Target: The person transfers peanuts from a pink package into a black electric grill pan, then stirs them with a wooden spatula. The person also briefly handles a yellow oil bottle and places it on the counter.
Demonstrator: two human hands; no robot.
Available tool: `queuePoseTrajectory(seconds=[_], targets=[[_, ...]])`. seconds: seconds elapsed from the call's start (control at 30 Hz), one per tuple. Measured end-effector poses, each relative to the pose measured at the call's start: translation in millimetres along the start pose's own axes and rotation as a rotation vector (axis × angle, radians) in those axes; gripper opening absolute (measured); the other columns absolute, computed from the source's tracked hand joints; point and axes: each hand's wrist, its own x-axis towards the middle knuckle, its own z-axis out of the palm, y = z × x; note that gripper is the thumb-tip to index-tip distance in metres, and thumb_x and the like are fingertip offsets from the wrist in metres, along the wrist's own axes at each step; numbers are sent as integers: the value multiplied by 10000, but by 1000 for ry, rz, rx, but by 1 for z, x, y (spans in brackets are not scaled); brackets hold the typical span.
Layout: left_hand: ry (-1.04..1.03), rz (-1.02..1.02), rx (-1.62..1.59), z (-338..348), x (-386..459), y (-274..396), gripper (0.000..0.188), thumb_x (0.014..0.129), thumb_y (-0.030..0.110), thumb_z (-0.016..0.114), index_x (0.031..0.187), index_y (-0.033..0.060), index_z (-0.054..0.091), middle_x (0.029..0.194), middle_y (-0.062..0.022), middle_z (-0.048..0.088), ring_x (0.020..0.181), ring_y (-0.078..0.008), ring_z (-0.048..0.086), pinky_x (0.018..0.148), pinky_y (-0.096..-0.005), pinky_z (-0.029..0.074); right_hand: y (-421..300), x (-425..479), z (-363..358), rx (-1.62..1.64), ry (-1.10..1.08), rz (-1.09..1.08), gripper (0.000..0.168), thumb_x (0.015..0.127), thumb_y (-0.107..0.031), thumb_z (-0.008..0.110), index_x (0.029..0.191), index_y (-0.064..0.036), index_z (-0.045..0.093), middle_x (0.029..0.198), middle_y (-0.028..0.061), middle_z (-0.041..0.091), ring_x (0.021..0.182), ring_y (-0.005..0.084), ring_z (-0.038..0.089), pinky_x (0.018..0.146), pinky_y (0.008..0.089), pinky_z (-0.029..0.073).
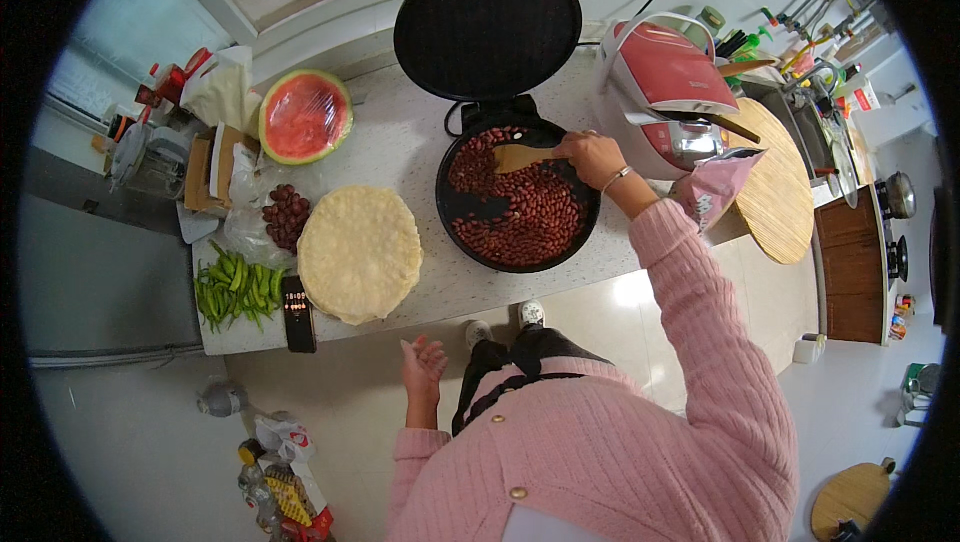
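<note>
My right hand (592, 158) grips a wooden spatula (517, 158), its flat blade among red-skinned peanuts (536, 223) in the black pan of an electric griddle (444, 215). The peanuts cover most of the pan, with bare patches at the left and by the hand. Behind it the griddle's round black lid (487, 25) stands raised. My left hand (424, 362) hangs in front of the counter edge, fingers loosely curled and apart, holding nothing. Nearest to it on the counter is a stack of pale flatbreads (360, 253).
Left on the counter are green chili peppers (238, 283), a phone (299, 317), red grapes (286, 218) and a film-covered watermelon half (306, 116). At right stand a red-and-white rice cooker (667, 69), a pink bag (716, 189) and a round wooden board (776, 189) near the sink (802, 133).
</note>
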Motion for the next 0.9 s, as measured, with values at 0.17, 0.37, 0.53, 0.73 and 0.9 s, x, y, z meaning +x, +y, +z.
queuePoseTrajectory(seconds=[0.17,0.37,0.53,0.73,0.9], targets=[[3,-28,16,7,0,0,581,859,587,343,1143,93,458,987,-82,547,845,-169,499,781,-338,421,-13,-12,15,273,55,271,266,743,-123,550,990,-183,629,967,102,590,806,312,594,685,396,490],[-102,7,33,17,7,3,596,848,607,343,1140,102,461,1012,-79,532,875,-178,483,781,-329,415,-64,-5,55,424,187,337,241,783,-155,527,1004,-154,624,975,144,573,745,331,601,642,407,498],[-99,2,63,17,8,3,578,860,590,335,1148,104,455,974,-73,545,839,-173,492,768,-327,420,-85,-41,45,374,102,88,284,765,-89,516,1014,-182,616,969,80,559,726,291,603,611,384,488],[-118,-30,103,12,16,3,583,874,568,322,1189,91,435,951,-53,558,832,-158,500,759,-322,424,-32,-98,1,160,27,98,292,747,-85,517,994,-207,616,950,36,558,775,253,600,626,363,485],[-162,-10,131,19,19,10,589,880,560,317,1201,78,427,965,-53,556,838,-151,501,761,-320,425,-1,-139,-50,79,25,118,252,715,-60,526,905,-173,648,882,52,584,760,269,600,627,369,487]])
